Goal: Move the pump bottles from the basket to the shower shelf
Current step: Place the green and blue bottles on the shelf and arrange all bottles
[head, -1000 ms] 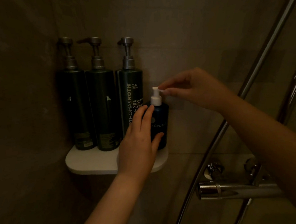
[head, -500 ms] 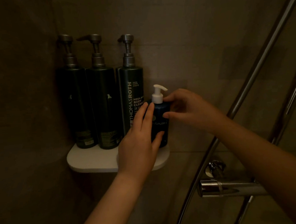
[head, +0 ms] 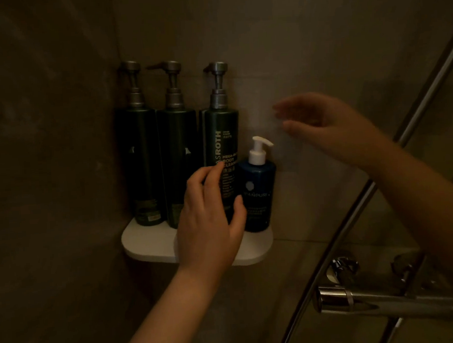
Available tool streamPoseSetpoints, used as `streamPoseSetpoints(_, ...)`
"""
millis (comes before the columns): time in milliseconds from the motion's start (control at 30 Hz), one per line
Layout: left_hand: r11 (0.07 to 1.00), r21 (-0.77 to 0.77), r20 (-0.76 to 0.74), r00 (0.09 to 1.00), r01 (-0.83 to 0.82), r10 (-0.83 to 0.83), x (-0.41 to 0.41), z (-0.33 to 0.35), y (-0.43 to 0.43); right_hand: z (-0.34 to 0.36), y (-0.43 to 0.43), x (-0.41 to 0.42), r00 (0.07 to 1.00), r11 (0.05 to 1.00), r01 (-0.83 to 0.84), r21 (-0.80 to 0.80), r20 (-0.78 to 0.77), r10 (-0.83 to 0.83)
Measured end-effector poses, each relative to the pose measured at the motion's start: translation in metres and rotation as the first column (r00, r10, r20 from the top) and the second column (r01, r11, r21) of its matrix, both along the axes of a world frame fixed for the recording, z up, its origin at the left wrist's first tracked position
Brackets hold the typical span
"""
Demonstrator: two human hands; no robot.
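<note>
- The tiled shower corner (head: 305, 47) is seen in dim light; a chrome riser rail (head: 379, 172) is run diagonally down the right side, above a chrome mixer valve (head: 366, 299) at lower right.
- A white shower shelf (head: 147, 245) is fixed in the corner.
- Three tall dark pump bottles with metal pump heads are stood upright in a row on the shelf: the left one (head: 140, 166), the middle one (head: 178, 158) and the right one (head: 221, 134), which is lettered "ROTH".
- The left hand (head: 209, 220) is held in front of the shelf with fingers loosely spread and nothing gripped; its thumb is seen just beside the small bottle, but contact cannot be confirmed.
- The right hand (head: 320, 118) is raised above and to the right of the small bottle, fingers extended and blurred, nothing held.
- A small blue pump bottle (head: 260, 193) with a white pump is stood upright at the right end of the shelf, just beside the lettered bottle.
</note>
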State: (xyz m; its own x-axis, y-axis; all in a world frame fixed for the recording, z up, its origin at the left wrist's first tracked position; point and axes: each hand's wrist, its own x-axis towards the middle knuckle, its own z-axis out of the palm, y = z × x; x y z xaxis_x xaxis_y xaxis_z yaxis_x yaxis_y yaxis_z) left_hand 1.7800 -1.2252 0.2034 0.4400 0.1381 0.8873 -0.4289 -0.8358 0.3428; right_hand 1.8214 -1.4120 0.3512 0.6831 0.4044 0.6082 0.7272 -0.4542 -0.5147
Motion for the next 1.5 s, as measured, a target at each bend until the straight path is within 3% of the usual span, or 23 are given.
streamPoseSetpoints(333,0.978,0.087,0.034,0.982,-0.188,0.185,0.011,0.012,0.014,0.061,0.077,0.009,0.942,0.985,0.145,-0.098,0.317,-0.107)
streamPoseSetpoints(533,0.932,0.192,0.074,0.952,-0.307,0.298,0.022,0.02,0.02,0.077,0.098,0.017,0.91,0.937,0.268,-0.226,0.38,-0.168)
streamPoseSetpoints(700,0.926,0.194,0.072,0.946,-0.324,0.317,0.027,0.013,0.024,0.079,0.102,0.02,0.858,0.899,0.347,-0.266,0.476,-0.191)
streamPoseSetpoints(1233,0.938,0.188,0.07,0.957,-0.291,0.283,0.03,0.01,0.025,0.083,0.092,0.015,0.975,0.968,0.041,-0.249,0.22,0.015)
streamPoseSetpoints(1500,0.926,0.211,0.064,0.95,-0.313,0.306,0.028,0.012,0.022,0.083,0.089,0.012,0.965,0.955,0.081,-0.287,0.262,-0.003)
